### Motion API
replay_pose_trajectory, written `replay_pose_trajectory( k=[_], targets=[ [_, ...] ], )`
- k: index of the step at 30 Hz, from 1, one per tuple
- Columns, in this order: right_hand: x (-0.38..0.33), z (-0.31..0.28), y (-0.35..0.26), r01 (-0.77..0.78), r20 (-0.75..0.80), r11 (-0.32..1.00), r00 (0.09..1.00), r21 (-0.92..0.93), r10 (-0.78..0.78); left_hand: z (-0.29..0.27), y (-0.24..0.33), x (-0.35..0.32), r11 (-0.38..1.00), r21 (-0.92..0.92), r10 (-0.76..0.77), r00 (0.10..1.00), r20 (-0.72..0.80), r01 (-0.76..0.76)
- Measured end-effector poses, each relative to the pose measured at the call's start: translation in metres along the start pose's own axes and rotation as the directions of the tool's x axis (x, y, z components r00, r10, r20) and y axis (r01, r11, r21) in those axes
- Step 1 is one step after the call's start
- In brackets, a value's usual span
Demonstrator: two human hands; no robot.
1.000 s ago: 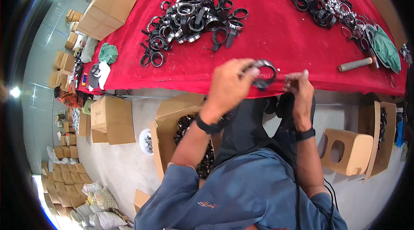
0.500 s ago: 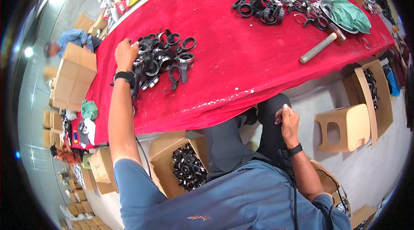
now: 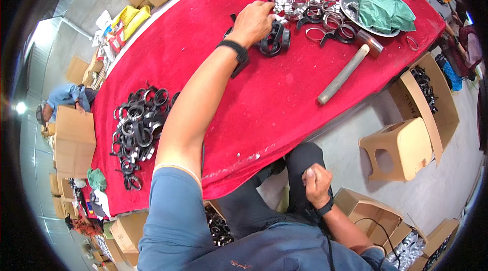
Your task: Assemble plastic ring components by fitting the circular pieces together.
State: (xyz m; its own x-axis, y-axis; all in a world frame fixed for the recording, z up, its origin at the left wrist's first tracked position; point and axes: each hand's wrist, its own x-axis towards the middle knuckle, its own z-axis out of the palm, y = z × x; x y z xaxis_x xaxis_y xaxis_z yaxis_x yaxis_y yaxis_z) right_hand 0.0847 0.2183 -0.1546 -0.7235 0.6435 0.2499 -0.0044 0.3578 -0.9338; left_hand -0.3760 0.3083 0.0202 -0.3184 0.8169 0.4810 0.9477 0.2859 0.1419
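On the red table (image 3: 244, 113), black rings lie right beside my left hand (image 3: 254, 23), its fingertips too obscured to tell whether they grasp one; my right hand (image 3: 317, 183) is curled closed over the knee (image 3: 304, 156). I judge each black ring (image 3: 284, 40) light, stiff and slick, best pinched across its rim.

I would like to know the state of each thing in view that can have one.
Left hand, at the right ring pile, grip unclear.
Right hand, curled shut.
Left ring pile, heaped loose.
Hammer, lying on the red cloth.
Dish, partly covered by green cloth.
Right-side carton, open, dark parts inside.
Stool, on the floor, unoccupied.
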Motion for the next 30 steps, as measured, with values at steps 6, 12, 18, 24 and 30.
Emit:
replay_pose_trajectory(
  k=[6, 12, 18, 24, 30],
  targets=[
    [0.015, -0.015, 0.005, 0.073, -0.078, 0.996, 0.994, -0.050, -0.077, 0.089, -0.016, 0.110, 0.999, 0.019, 0.023, 0.988, 0.150, -0.026],
    [0.019, -0.026, 0.017, 0.007, -0.171, 0.993, 0.985, -0.115, -0.027, 0.125, -0.031, 0.112, 0.980, 0.190, -0.016, 0.927, 0.374, -0.060],
    [0.015, -0.022, 0.018, 0.031, -0.191, 0.994, 0.980, -0.108, -0.051, 0.086, -0.027, 0.057, 0.999, -0.004, -0.033, 0.837, 0.546, 0.041],
    [0.009, -0.021, 0.011, 0.051, -0.189, 0.989, 0.979, -0.136, -0.076, 0.032, -0.002, -0.013, 0.996, -0.069, -0.007, 0.827, 0.562, 0.056],
    [0.006, -0.016, 0.007, 0.077, -0.175, 0.985, 0.979, -0.155, -0.104, -0.010, 0.011, -0.052, 0.991, -0.125, 0.007, 0.908, 0.418, 0.050]
  ],
)
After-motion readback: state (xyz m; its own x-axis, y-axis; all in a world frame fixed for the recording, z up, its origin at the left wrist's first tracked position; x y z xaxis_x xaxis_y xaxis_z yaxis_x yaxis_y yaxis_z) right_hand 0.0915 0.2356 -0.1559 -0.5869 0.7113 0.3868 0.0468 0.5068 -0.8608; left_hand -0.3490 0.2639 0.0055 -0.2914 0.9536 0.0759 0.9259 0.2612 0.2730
